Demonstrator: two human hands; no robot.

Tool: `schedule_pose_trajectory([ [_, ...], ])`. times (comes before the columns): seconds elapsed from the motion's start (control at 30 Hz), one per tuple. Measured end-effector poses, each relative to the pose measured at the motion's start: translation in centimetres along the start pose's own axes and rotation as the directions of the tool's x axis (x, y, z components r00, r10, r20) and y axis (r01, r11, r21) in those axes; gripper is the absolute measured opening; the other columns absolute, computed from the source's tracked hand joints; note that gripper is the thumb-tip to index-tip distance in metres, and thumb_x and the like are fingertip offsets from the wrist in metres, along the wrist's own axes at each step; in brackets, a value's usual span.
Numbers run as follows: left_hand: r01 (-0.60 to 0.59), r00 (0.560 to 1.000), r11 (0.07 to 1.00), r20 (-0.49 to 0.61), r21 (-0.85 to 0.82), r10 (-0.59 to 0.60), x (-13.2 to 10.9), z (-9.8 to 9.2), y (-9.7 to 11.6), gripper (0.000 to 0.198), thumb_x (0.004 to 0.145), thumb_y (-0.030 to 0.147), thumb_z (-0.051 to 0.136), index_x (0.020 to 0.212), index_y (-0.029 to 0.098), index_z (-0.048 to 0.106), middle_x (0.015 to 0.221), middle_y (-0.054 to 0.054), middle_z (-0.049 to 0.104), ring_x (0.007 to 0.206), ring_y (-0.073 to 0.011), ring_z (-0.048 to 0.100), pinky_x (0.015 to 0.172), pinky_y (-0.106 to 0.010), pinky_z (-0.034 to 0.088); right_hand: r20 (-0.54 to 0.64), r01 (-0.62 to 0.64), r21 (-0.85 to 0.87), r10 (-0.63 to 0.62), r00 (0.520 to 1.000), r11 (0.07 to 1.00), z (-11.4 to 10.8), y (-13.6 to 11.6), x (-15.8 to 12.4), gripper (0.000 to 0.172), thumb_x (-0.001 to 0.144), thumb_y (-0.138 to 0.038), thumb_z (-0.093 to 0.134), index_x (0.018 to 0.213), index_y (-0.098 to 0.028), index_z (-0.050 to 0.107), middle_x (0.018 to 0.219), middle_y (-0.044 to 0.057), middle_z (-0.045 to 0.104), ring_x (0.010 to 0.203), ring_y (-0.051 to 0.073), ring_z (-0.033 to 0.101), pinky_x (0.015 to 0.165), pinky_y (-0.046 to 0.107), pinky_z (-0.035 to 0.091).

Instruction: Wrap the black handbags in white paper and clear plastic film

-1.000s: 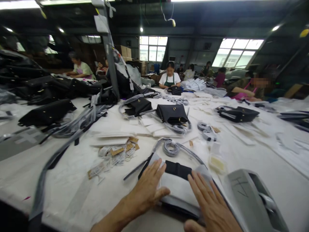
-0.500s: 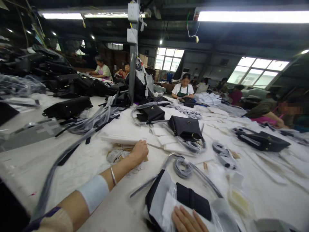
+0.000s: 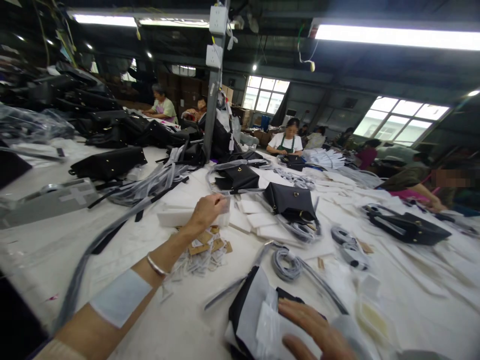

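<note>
My left hand (image 3: 206, 212) reaches out over the table, fingers pinched together on a thin, clear plastic piece (image 3: 225, 214). Below it lies a pile of brown and white tags (image 3: 204, 250). White flat sheets (image 3: 174, 218) are stacked just behind the hand. Close to me, a black handbag (image 3: 240, 300) lies with pale lining or wrapping showing. A clear plastic packet (image 3: 267, 325) rests on that bag. My right hand (image 3: 322, 332) is over the bag's right side, fingers apart and holding nothing; whether they touch it I cannot tell.
Coiled grey wrapped straps (image 3: 286, 264) lie behind the near bag. Further back are more black handbags (image 3: 290, 200), white sheets and a metal post (image 3: 212, 110). A black bag heap (image 3: 75, 100) fills the far left. Co-workers (image 3: 287, 142) sit across the table.
My left hand has risen from the tag pile, now uncovered, with clear plastic in its fingers. My right hand has lifted and shifted right, its fingers no longer flat on the wrapping.
</note>
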State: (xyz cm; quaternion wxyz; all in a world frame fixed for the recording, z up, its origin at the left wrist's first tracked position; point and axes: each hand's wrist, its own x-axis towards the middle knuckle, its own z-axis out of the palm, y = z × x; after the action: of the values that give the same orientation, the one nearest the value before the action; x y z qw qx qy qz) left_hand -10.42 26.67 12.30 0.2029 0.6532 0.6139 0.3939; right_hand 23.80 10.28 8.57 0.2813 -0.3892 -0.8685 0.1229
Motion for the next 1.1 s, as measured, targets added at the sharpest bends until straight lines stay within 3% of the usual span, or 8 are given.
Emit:
schedule_pose_trajectory([
  [0.07, 0.009, 0.999, 0.98, -0.028, -0.198, -0.014, -0.5, -1.8, 1.5, 0.029, 0.094, 0.043, 0.047, 0.095, 0.018, 0.06, 0.082, -0.002, 0.065, 0.075, -0.0177, 0.065, 0.063, -0.027, 0.056, -0.067, -0.218, 0.236, 0.239, 0.969, 0.947, -0.8, -1.3, 2.7, 0.025, 0.087, -0.046, 0.067, 0.101, -0.028, 0.078, 0.1, 0.006, 0.077, 0.088, 0.024, 0.075, 0.077, 0.028, 0.062],
  [0.17, 0.011, 1.0, 0.894, -0.002, -0.448, -0.013, -2.1, -2.8, 4.1, 0.036, 0.087, 0.052, 0.052, 0.095, 0.017, 0.057, 0.077, -0.001, 0.062, 0.066, -0.0155, 0.063, 0.056, -0.027, 0.058, -0.041, -0.386, 0.61, 0.514, 0.857, 0.692, -0.3, -3.3, 6.8, 0.035, 0.079, -0.055, 0.072, 0.083, -0.02, 0.076, 0.096, 0.01, 0.075, 0.081, 0.025, 0.072, 0.06, 0.03, 0.062],
  [0.33, 0.058, 0.995, 0.72, 0.098, -0.692, 0.015, -5.8, -1.9, 7.8, 0.045, 0.079, 0.057, 0.064, 0.096, 0.016, 0.056, 0.077, -0.003, 0.064, 0.062, -0.0155, 0.065, 0.053, -0.029, 0.06, 0.0, -0.217, 0.905, 0.51, 0.86, 0.366, 1.8, -5.8, 11.5, 0.061, 0.061, -0.039, 0.091, 0.115, -0.027, 0.066, 0.139, 0.009, 0.056, 0.129, 0.032, 0.051, 0.081, 0.039, 0.062],
  [0.4, 0.08, 0.991, 0.662, 0.132, -0.745, 0.029, -6.9, -1.4, 8.8, 0.046, 0.078, 0.057, 0.066, 0.096, 0.016, 0.055, 0.077, -0.003, 0.065, 0.063, -0.0165, 0.066, 0.053, -0.03, 0.06, 0.062, -0.199, 0.946, 0.462, 0.885, 0.254, 2.5, -6.7, 12.1, 0.071, 0.06, -0.036, 0.092, 0.124, -0.028, 0.061, 0.139, 0.009, 0.056, 0.127, 0.031, 0.053, 0.082, 0.041, 0.061],
  [0.5, 0.102, 0.988, 0.579, 0.15, -0.809, 0.036, -8.2, -0.8, 9.5, 0.044, 0.078, 0.055, 0.068, 0.094, 0.016, 0.055, 0.076, -0.002, 0.065, 0.063, -0.016, 0.066, 0.055, -0.029, 0.06, 0.157, -0.229, 0.965, 0.416, 0.896, 0.13, 3.3, -7.7, 12.2, 0.058, 0.064, -0.038, 0.09, 0.115, -0.022, 0.065, 0.112, 0.009, 0.07, 0.1, 0.025, 0.067, 0.075, 0.038, 0.062],
  [0.63, 0.138, 0.989, 0.441, 0.147, -0.887, -0.015, -9.3, -0.7, 9.2, 0.04, 0.075, 0.048, 0.075, 0.09, 0.017, 0.056, 0.077, -0.002, 0.066, 0.062, -0.0158, 0.066, 0.052, -0.026, 0.058, 0.207, -0.28, 0.956, 0.466, 0.86, 0.091, 3.9, -8.3, 11.6, 0.046, 0.061, -0.043, 0.092, 0.091, -0.014, 0.071, 0.081, 0.004, 0.072, 0.065, 0.014, 0.066, 0.06, 0.027, 0.058],
  [0.8, 0.194, 0.98, 0.364, 0.167, -0.911, -0.105, -10.3, -1.6, 7.3, 0.027, 0.081, 0.037, 0.07, 0.091, 0.017, 0.054, 0.08, -0.004, 0.069, 0.067, -0.0186, 0.07, 0.057, -0.028, 0.059, 0.383, -0.432, 0.901, 0.387, 0.839, 0.045, 3.9, -8.3, 10.6, 0.053, 0.057, -0.044, 0.093, 0.096, -0.013, 0.074, 0.089, 0.008, 0.074, 0.073, 0.017, 0.07, 0.07, 0.03, 0.058],
  [1.1, 0.282, 0.946, 0.265, 0.222, -0.922, -0.235, -11.2, -1.9, 4.6, 0.006, 0.093, 0.02, 0.053, 0.094, 0.015, 0.056, 0.079, -0.007, 0.07, 0.069, -0.0184, 0.071, 0.062, -0.033, 0.061, 0.472, -0.555, 0.813, 0.362, 0.804, 0.175, 4.0, -8.1, 9.5, 0.048, 0.052, -0.042, 0.094, 0.083, -0.012, 0.074, 0.077, 0.008, 0.074, 0.07, 0.019, 0.071, 0.072, 0.032, 0.056],
])
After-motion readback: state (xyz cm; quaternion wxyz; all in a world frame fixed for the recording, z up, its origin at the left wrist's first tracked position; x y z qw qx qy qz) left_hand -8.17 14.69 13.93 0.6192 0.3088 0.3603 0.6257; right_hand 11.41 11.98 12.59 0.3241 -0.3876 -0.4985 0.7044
